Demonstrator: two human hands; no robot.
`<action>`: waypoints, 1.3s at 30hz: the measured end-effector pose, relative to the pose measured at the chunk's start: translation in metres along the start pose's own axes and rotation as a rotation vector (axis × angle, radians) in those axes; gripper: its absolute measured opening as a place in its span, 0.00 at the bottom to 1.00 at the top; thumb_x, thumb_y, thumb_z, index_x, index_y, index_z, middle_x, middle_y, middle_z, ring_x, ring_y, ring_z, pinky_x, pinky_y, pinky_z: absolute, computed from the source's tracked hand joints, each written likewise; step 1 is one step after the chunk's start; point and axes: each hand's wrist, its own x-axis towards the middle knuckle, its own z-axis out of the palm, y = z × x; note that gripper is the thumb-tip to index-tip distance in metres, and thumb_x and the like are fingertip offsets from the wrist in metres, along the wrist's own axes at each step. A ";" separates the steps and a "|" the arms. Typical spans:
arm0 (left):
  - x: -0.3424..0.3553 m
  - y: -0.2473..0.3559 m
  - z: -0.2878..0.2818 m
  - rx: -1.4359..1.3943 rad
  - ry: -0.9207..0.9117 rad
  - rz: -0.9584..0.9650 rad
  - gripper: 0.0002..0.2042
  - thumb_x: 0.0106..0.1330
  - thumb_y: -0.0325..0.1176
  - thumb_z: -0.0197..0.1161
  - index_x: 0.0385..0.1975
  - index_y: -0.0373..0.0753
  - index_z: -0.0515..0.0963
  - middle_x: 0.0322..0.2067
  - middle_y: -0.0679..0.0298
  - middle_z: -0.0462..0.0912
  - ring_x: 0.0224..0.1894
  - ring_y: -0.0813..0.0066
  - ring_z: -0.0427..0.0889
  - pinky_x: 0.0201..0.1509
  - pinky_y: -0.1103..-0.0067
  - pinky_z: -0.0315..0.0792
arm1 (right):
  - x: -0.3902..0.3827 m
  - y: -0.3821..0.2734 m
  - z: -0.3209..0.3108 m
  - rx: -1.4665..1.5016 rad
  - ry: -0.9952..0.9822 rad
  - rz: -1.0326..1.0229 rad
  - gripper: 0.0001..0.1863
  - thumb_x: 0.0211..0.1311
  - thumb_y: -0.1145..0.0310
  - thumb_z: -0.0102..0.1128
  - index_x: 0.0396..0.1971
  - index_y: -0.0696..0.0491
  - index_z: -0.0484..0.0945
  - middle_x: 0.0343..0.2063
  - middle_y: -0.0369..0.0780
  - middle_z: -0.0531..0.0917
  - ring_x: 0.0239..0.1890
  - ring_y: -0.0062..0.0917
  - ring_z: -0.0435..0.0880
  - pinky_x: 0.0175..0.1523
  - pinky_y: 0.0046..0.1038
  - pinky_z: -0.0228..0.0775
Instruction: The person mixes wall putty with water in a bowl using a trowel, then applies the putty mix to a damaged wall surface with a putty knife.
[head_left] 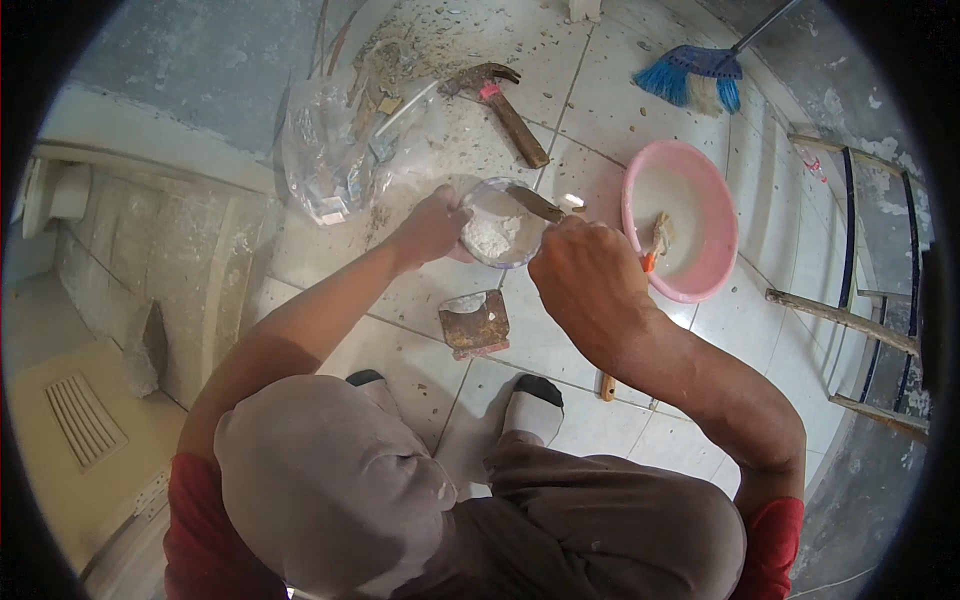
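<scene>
Here the left hand gripped the side of the bowl, and the right fist clenched a scraper, blade over the rim! White material lay heaped inside, mostly left. The bowl sat between plastic bag and pink basin; from above, whether it rested on the tiles was hard to tell. The danger? A hard shove of the blade against a slack left grip could have tipped it, spilling the heap.

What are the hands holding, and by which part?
The left hand holds the bowl by its left side; the right hand grips a flat-bladed tool by its near end.
</scene>
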 end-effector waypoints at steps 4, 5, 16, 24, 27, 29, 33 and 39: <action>-0.005 -0.002 0.011 -0.095 0.013 0.110 0.11 0.71 0.31 0.52 0.43 0.29 0.64 0.40 0.52 0.73 0.35 0.62 0.85 0.35 0.71 0.86 | -0.012 0.017 0.002 0.221 0.070 -0.037 0.03 0.49 0.75 0.60 0.23 0.56 0.82 0.21 0.42 0.81 0.27 0.32 0.84 0.29 0.31 0.74; -0.004 -0.005 0.011 -0.112 -0.004 0.118 0.10 0.71 0.31 0.52 0.43 0.30 0.63 0.40 0.53 0.72 0.33 0.63 0.84 0.35 0.70 0.86 | -0.015 0.024 0.001 0.306 0.070 -0.024 0.03 0.51 0.75 0.60 0.25 0.57 0.80 0.21 0.44 0.80 0.25 0.36 0.84 0.30 0.35 0.74; -0.011 0.005 0.005 -0.138 -0.064 0.055 0.09 0.72 0.33 0.51 0.41 0.35 0.62 0.36 0.55 0.72 0.32 0.66 0.83 0.38 0.70 0.85 | -0.020 0.012 0.011 0.332 -0.036 0.017 0.07 0.56 0.71 0.63 0.34 0.55 0.80 0.24 0.45 0.81 0.25 0.39 0.84 0.31 0.38 0.75; -0.005 0.001 0.002 -0.219 -0.078 0.053 0.10 0.73 0.34 0.50 0.43 0.34 0.61 0.39 0.52 0.74 0.35 0.65 0.84 0.40 0.71 0.85 | -0.017 0.026 0.013 0.251 0.126 0.136 0.06 0.58 0.76 0.53 0.30 0.58 0.81 0.23 0.44 0.81 0.25 0.33 0.85 0.30 0.34 0.76; -0.003 -0.001 0.002 -0.208 -0.085 0.055 0.10 0.73 0.34 0.50 0.43 0.34 0.61 0.38 0.52 0.76 0.34 0.64 0.85 0.40 0.71 0.85 | -0.016 0.029 0.015 0.180 0.203 0.149 0.08 0.57 0.76 0.53 0.33 0.57 0.81 0.24 0.42 0.80 0.26 0.31 0.85 0.30 0.33 0.76; -0.002 -0.002 0.002 -0.202 -0.064 0.075 0.09 0.74 0.33 0.50 0.43 0.34 0.62 0.36 0.52 0.77 0.33 0.64 0.85 0.39 0.71 0.85 | -0.016 0.025 0.016 0.235 0.011 0.102 0.11 0.58 0.72 0.62 0.41 0.54 0.81 0.28 0.45 0.82 0.28 0.34 0.85 0.33 0.36 0.77; -0.001 -0.003 0.001 -0.230 -0.055 0.071 0.12 0.72 0.33 0.51 0.44 0.30 0.62 0.37 0.52 0.74 0.32 0.64 0.85 0.36 0.73 0.85 | -0.025 0.022 0.004 0.298 0.006 0.113 0.12 0.57 0.72 0.61 0.42 0.52 0.81 0.29 0.44 0.81 0.29 0.33 0.85 0.33 0.36 0.77; -0.004 0.000 0.002 -0.232 -0.076 0.049 0.12 0.72 0.33 0.52 0.44 0.31 0.62 0.36 0.53 0.73 0.32 0.63 0.85 0.36 0.73 0.85 | -0.018 0.021 0.011 0.235 -0.012 0.085 0.11 0.56 0.75 0.60 0.41 0.52 0.82 0.31 0.42 0.82 0.32 0.31 0.85 0.34 0.34 0.77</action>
